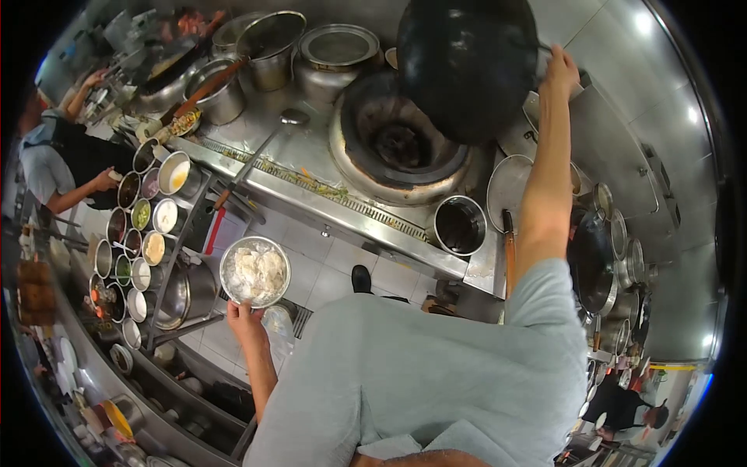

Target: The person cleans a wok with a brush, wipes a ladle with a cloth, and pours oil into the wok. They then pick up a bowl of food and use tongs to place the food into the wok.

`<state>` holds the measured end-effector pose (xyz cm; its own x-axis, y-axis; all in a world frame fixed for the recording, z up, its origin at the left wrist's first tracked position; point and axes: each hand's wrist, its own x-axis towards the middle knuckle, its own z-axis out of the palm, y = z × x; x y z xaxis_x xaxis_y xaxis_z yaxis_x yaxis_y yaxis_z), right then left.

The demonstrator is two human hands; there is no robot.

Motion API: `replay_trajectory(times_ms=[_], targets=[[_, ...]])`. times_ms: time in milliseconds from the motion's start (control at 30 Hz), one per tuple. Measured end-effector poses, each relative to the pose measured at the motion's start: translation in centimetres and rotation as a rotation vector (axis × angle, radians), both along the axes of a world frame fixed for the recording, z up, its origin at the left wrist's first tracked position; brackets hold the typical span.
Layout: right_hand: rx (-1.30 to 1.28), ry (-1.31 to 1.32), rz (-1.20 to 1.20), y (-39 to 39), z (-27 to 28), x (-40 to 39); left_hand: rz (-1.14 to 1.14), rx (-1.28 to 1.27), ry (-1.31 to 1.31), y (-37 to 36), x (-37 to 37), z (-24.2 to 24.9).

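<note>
Head view: both hands are gripping kitchenware.
Left hand is clasping a bowl at seven o'clock; right hand, at one o'clock, is clutching a wok.

Shirt: pale grey-blue, plain, loose, soft folds | sleeves: short, right one ends above the elbow | forearms bare, no gloves, watch or bands seen | left hand, right hand: uncovered | shoe: dark, rounded toe

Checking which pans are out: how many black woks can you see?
2: one wok lifted over the burner by the right hand; another resting at right. Others may be hidden.
</note>
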<state>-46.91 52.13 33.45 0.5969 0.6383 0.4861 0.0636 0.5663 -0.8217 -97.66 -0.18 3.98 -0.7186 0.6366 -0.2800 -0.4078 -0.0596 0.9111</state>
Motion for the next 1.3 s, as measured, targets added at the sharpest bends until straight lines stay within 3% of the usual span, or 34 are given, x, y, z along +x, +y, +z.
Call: replay_trajectory(times_ms=[100, 167, 233, 300, 367, 567, 633, 700, 867, 967, 1200, 1300], targets=[[0.056, -0.486, -0.019, 4.8, 4.1, -5.0, 0.059, 0.027, 0.011, -1.0, 0.8, 1.1], [-0.101, -0.911, -0.259, 4.2, 6.3, -10.0, 0.116, 0.053, 0.0, -2.1, 1.1, 1.4], [-0.188, -1.12, -0.205, 5.5, 5.4, -12.9, 0.164, 0.061, -0.011, -3.1, 1.2, 1.0], [0.158, -1.226, -0.135, 3.8, 3.0, -15.2, 0.187, 0.066, -0.006, -4.7, 1.2, 0.1], [0.121, -1.336, -0.027, -1.3, 1.8, -17.9, 0.209, 0.022, -0.004, -6.1, 1.0, -0.4], [0.126, -1.224, 0.111, -13.8, -8.7, -15.7, 0.224, 0.055, -0.03, -6.1, -0.1, -0.5], [0.005, -1.223, 0.15, -18.0, -13.0, -16.0, 0.184, 0.067, -0.023, -5.3, -0.2, -0.4], [0.209, -1.335, 0.103, -19.3, -18.8, -17.3, 0.12, 0.043, 0.001, -4.9, -1.5, -1.0], [0.014, -1.468, 0.119, -24.0, -29.5, -19.8, 0.032, 0.081, 0.041, -4.3, -2.4, -0.3], [0.101, -1.397, 0.133, -23.8, -31.4, -20.7, 0.043, 0.107, 0.045, -4.7, -1.5, 1.1], [-0.16, -1.466, 0.19, -21.5, -36.5, -19.3, 0.148, 0.013, 0.025, -7.6, 0.3, 2.5], [-0.143, -1.489, 0.245, -22.8, -33.7, -18.7, 0.11, -0.025, 0.027, -8.5, 0.2, 1.7]])
